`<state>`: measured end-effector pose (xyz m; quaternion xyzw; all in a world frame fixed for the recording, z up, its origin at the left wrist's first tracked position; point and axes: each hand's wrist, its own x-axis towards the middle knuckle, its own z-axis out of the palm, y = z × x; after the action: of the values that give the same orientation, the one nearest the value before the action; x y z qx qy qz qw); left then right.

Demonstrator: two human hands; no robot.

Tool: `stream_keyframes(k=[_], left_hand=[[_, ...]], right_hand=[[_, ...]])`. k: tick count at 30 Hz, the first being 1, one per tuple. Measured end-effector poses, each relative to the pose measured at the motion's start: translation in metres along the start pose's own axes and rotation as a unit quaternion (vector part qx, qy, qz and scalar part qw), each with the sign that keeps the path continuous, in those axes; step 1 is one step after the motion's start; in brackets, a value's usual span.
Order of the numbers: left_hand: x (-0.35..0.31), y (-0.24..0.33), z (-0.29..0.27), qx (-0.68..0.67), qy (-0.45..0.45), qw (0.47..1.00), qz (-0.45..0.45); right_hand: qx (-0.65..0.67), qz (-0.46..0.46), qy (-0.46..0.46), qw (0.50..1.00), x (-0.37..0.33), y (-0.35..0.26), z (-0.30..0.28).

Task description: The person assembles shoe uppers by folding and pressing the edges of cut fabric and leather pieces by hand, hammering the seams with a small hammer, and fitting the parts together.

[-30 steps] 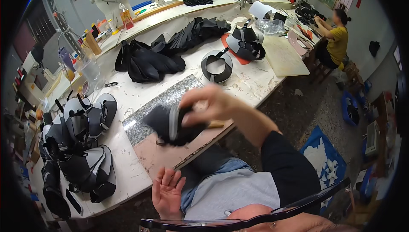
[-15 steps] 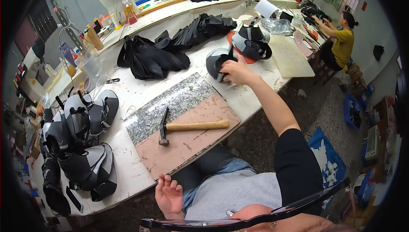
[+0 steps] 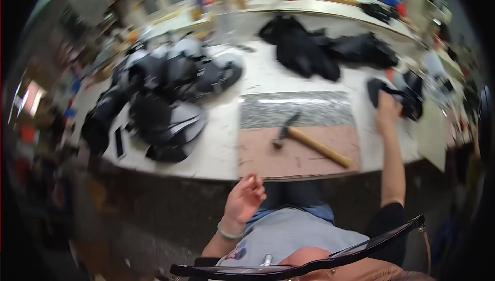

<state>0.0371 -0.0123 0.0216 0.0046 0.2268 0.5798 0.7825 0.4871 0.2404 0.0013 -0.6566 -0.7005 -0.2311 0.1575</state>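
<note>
Black-and-grey curved fabric piece with a dark strap (image 3: 375, 93), at the right side of the white workbench (image 3: 221, 152), seems to be the thing being handled; the step looks like gripping it or letting it go, and this blurred view does not settle which. Nearest, the left hand (image 3: 246, 196) hovers off the bench's front edge, fingers loosely curled and holding nothing. Just beyond, a pink flat board (image 3: 258, 154) runs up to that edge, and across it lies a hammer with a pale wooden handle (image 3: 319, 148), its dark head toward a grey speckled slab (image 3: 296, 103) behind. Left of these sits a pile of black, grey and white sewn pieces (image 3: 167, 121), a strip of benchtop dividing it from the board. Another strip on the right gives the right forearm passage. At its far end the right hand (image 3: 388, 113) has fingers against the strapped piece; whether they have closed cannot be told. Any lift from here would call for a firm hold on the rim or strap, without dragging the similar dark piece (image 3: 411, 94) close beside it. Farther back, a heap of soft black fabric (image 3: 304, 51) limits room behind the slab.
</note>
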Motion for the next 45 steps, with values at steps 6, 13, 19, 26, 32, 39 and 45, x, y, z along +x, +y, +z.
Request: stream_keyframes(k=[6,13,19,26,32,39,45], left_hand=[[-0.021,0.029,-0.016,0.040,0.069,0.988,0.129],[-0.004,0.085,-0.003,0.297,0.151,0.872,0.359],[0.037,0.164,0.014,0.513,0.149,0.648,0.543],[0.052,0.279,0.051,0.723,0.309,0.132,0.604],[0.076,0.335,0.057,0.814,0.424,0.032,0.396],[0.065,0.410,0.090,0.708,0.342,0.138,0.603],[0.040,0.348,0.159,0.695,0.218,0.150,0.669]], right_hand=[[0.273,-0.171,-0.026,0.946,-0.035,-0.127,-0.076],[0.359,-0.217,-0.160,0.894,-0.064,-0.206,-0.098],[0.402,-0.195,-0.120,0.887,-0.066,-0.205,-0.089],[0.333,-0.126,-0.084,0.931,-0.068,-0.164,-0.079],[0.333,-0.119,-0.075,0.932,-0.073,-0.162,-0.084],[0.372,-0.087,-0.056,0.923,-0.085,-0.155,-0.077],[0.335,-0.045,-0.102,0.935,-0.088,-0.146,-0.080]])
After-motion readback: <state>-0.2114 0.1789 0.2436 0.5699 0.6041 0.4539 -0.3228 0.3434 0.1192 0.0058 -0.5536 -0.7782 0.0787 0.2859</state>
